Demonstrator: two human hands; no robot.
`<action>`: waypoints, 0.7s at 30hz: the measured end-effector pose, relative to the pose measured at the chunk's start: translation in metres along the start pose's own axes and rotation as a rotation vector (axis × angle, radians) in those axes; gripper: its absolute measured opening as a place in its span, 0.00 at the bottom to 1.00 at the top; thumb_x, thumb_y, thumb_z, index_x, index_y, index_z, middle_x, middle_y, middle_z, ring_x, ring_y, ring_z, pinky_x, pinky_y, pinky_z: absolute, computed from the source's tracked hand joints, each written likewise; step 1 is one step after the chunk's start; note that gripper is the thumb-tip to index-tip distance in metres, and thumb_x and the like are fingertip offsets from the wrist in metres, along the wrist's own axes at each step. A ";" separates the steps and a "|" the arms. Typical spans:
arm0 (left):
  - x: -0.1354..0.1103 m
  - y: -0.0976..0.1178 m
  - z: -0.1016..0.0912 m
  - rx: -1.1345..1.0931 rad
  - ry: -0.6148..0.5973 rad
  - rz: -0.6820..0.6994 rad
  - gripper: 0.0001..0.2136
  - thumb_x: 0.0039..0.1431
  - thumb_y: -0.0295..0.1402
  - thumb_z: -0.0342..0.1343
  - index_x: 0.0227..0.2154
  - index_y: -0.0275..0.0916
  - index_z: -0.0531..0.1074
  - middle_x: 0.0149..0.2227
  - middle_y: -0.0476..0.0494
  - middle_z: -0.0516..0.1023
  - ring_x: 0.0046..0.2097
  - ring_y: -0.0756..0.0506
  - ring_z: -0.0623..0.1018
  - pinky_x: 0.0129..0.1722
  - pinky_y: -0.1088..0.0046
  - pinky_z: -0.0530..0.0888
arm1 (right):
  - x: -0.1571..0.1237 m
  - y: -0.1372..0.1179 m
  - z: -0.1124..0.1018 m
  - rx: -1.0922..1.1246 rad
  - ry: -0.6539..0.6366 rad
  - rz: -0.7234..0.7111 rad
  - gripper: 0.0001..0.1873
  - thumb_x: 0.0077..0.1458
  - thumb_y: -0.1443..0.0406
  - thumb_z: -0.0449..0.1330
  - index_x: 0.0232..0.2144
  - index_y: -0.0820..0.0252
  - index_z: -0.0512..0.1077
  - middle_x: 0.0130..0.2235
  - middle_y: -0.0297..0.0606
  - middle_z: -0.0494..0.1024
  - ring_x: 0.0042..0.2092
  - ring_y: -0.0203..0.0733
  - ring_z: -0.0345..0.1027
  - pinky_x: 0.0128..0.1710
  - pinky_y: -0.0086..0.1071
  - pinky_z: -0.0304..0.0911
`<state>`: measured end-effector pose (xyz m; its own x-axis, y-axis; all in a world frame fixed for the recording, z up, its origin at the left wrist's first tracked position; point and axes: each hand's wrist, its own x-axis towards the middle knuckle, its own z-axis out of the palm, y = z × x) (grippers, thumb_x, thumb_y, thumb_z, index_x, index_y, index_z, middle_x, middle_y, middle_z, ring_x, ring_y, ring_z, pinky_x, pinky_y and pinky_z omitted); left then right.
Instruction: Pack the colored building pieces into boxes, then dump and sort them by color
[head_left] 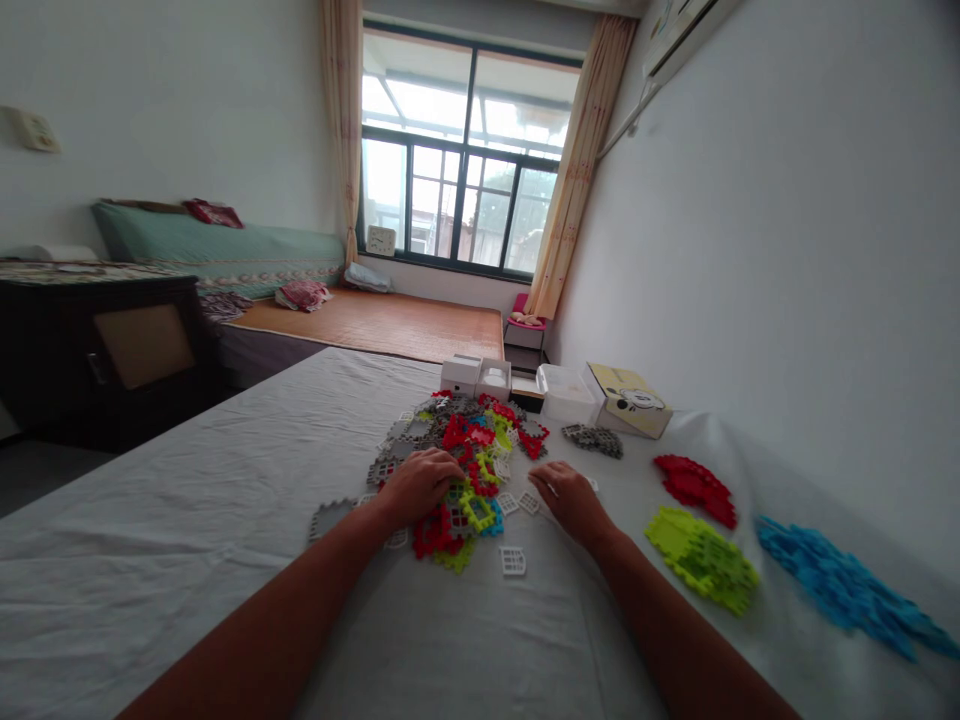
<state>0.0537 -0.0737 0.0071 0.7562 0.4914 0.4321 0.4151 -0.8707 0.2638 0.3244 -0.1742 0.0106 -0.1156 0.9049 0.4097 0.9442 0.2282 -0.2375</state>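
Note:
A mixed pile of interlocking plastic building pieces (480,435) in red, grey, lime green, blue and white lies on the white sheet in front of me. My left hand (424,483) rests on the pile's left side, fingers curled down among the pieces; whatever they grip is hidden. Just right of the pile, my right hand (566,495) is low over the sheet with its fingers drawn together, and I cannot make out what is in them. Small white window pieces (529,501) lie by its fingertips. Another white window piece (513,561) lies nearer me, apart from the pile.
Sorted heaps lie to the right: grey pieces (594,440), red pieces (696,489), lime green pieces (703,557) and blue pieces (844,580). Behind stand white boxes (460,373), a clear plastic container (566,393) and a yellow box (628,400). A wall borders the right side.

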 end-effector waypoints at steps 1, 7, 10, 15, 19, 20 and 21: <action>0.000 0.000 0.000 0.001 0.001 0.000 0.13 0.55 0.23 0.49 0.37 0.44 0.76 0.41 0.48 0.78 0.44 0.46 0.74 0.46 0.70 0.67 | 0.000 0.007 -0.001 -0.024 0.038 0.045 0.14 0.61 0.63 0.49 0.40 0.57 0.74 0.40 0.39 0.78 0.44 0.40 0.70 0.47 0.31 0.62; -0.001 -0.001 0.000 0.008 -0.002 -0.004 0.13 0.56 0.23 0.49 0.37 0.45 0.76 0.41 0.49 0.78 0.44 0.46 0.74 0.45 0.69 0.66 | -0.007 0.045 -0.009 -0.205 0.013 0.242 0.12 0.57 0.65 0.54 0.39 0.56 0.76 0.40 0.42 0.78 0.44 0.44 0.69 0.46 0.34 0.62; -0.001 0.000 0.000 0.013 -0.008 -0.010 0.14 0.55 0.23 0.50 0.38 0.45 0.76 0.41 0.49 0.78 0.45 0.46 0.74 0.46 0.69 0.66 | -0.008 0.038 -0.006 -0.169 0.036 0.168 0.14 0.56 0.62 0.55 0.43 0.56 0.74 0.43 0.43 0.76 0.48 0.47 0.65 0.49 0.38 0.61; -0.001 0.002 -0.002 0.011 -0.011 -0.010 0.13 0.55 0.23 0.50 0.37 0.45 0.76 0.41 0.49 0.78 0.45 0.46 0.73 0.46 0.69 0.66 | -0.005 0.011 0.006 0.083 -0.133 -0.067 0.18 0.54 0.55 0.59 0.46 0.53 0.73 0.46 0.41 0.75 0.49 0.43 0.65 0.49 0.35 0.62; -0.001 0.003 -0.003 0.011 -0.020 -0.017 0.13 0.55 0.23 0.50 0.37 0.45 0.76 0.41 0.49 0.78 0.45 0.46 0.73 0.45 0.69 0.66 | -0.004 0.004 0.008 0.081 -0.193 -0.095 0.12 0.57 0.61 0.57 0.42 0.55 0.75 0.44 0.41 0.76 0.46 0.42 0.67 0.48 0.34 0.62; -0.001 0.003 -0.003 0.010 -0.021 -0.015 0.13 0.55 0.23 0.50 0.37 0.45 0.76 0.41 0.49 0.78 0.44 0.46 0.73 0.45 0.69 0.66 | -0.005 0.003 0.006 0.068 -0.193 -0.097 0.11 0.57 0.62 0.56 0.41 0.55 0.75 0.44 0.40 0.77 0.46 0.42 0.67 0.47 0.34 0.62; -0.001 0.003 -0.003 0.007 -0.019 -0.013 0.13 0.55 0.23 0.50 0.37 0.44 0.76 0.41 0.49 0.78 0.44 0.46 0.73 0.46 0.70 0.66 | -0.005 0.001 0.004 0.054 -0.192 -0.103 0.11 0.57 0.63 0.56 0.41 0.56 0.75 0.43 0.40 0.77 0.45 0.41 0.68 0.47 0.33 0.62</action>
<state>0.0530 -0.0769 0.0102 0.7603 0.5019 0.4123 0.4283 -0.8646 0.2627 0.3250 -0.1767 0.0045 -0.2724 0.9264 0.2599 0.9070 0.3374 -0.2522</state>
